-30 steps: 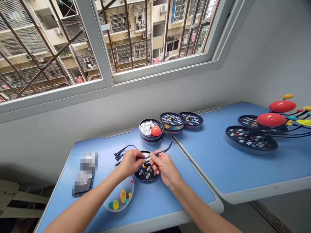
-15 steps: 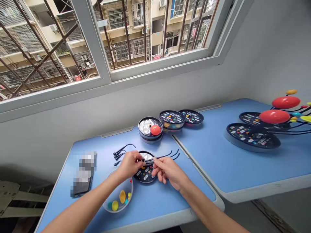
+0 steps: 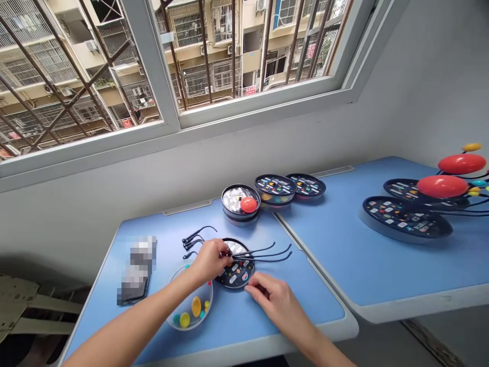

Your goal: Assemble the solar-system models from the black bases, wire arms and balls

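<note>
My left hand (image 3: 212, 261) pinches the near ends of several thin black rods (image 3: 263, 256) above a round black base (image 3: 234, 279) printed with planets. The rods fan out to the right with bent tips. Beside the lower right rim of the base is my right hand (image 3: 277, 300), its thumb and forefinger drawn together; whether they grip anything is hidden. Under my left forearm lies a clear round lid or bowl (image 3: 182, 328) with a yellow half-ball (image 3: 185, 320), an orange one (image 3: 196, 307) and small coloured balls. Loose black rods (image 3: 194, 241) lie behind my left hand.
At the back stand round tubs (image 3: 240, 213), one topped by a red half-ball (image 3: 248, 205), and more dark discs (image 3: 306, 185). Assembled planet models (image 3: 407, 218) stand on the right table. A phone (image 3: 135, 278) lies at left. A gap (image 3: 311, 267) separates the two tables.
My right hand has left the black rods and moved down to the rim of the base. The rods now spread apart more in my left hand. The view has shifted slightly.
</note>
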Demonstrator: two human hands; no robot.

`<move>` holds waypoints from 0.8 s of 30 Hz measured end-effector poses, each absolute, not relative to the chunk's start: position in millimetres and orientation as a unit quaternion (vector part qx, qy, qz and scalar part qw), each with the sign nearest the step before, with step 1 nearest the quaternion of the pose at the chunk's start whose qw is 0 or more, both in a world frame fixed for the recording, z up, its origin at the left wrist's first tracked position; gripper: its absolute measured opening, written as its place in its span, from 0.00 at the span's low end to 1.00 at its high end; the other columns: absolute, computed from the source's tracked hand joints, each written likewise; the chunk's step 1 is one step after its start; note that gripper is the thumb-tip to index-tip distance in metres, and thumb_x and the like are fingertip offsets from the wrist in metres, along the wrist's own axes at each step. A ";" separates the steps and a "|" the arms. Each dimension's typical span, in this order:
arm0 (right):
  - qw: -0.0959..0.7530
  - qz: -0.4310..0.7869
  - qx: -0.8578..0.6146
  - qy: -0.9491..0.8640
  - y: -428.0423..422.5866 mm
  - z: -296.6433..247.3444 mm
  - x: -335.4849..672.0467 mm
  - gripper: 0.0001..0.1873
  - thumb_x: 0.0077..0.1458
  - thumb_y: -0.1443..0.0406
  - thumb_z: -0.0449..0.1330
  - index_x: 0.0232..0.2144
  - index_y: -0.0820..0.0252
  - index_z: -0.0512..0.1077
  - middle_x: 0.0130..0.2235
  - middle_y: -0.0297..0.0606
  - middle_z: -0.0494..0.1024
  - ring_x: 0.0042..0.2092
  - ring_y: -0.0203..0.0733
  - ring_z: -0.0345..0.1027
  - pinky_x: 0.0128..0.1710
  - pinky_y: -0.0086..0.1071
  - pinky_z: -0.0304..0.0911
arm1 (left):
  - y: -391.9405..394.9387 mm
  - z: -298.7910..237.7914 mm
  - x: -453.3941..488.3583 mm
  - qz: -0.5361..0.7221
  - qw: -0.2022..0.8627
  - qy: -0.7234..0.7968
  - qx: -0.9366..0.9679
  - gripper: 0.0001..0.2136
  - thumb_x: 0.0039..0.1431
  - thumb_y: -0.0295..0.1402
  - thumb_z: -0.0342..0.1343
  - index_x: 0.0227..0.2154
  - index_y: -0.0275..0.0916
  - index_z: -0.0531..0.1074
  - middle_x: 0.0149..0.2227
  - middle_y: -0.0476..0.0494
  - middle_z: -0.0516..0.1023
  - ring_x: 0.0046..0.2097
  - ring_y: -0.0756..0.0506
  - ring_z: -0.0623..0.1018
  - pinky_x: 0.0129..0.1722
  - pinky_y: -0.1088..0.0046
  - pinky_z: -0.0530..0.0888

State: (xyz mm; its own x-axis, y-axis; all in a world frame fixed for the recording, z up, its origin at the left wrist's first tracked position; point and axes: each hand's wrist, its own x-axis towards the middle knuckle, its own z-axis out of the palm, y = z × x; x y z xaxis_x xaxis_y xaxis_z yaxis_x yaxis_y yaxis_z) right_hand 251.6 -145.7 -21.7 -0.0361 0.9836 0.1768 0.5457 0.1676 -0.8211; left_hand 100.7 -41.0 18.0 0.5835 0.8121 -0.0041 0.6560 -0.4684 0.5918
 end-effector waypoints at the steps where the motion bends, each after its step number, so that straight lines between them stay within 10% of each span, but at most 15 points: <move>1: 0.378 0.267 -0.579 -0.672 -145.9 -23.1 250.9 0.10 0.53 0.67 0.52 0.21 0.57 0.64 0.22 0.32 0.68 0.24 0.37 0.61 0.25 0.29 0.56 | -42.0 18.4 100.3 0.141 0.278 0.434 0.845 0.06 0.46 0.23 0.56 0.26 0.36 0.77 0.24 0.48 0.72 0.28 0.49 0.69 0.29 0.76 0.65; 7: 0.374 0.210 -0.567 -0.703 -141.2 -28.3 251.7 0.10 0.55 0.66 0.51 0.21 0.56 0.62 0.23 0.33 0.69 0.24 0.37 0.62 0.24 0.29 0.58 | -25.6 29.6 72.9 0.173 0.281 0.488 0.808 0.16 0.47 0.30 0.58 0.42 0.39 0.75 0.27 0.50 0.75 0.26 0.51 0.68 0.28 0.77 0.66; 24: 0.357 0.158 -0.551 -0.738 -124.2 -41.0 252.5 0.09 0.57 0.65 0.49 0.31 0.55 0.69 0.30 0.39 0.75 0.30 0.44 0.69 0.29 0.34 0.62 | 24.5 18.2 0.8 0.137 0.255 0.634 0.717 0.07 0.44 0.26 0.54 0.24 0.34 0.78 0.18 0.48 0.72 0.23 0.50 0.69 0.24 0.76 0.63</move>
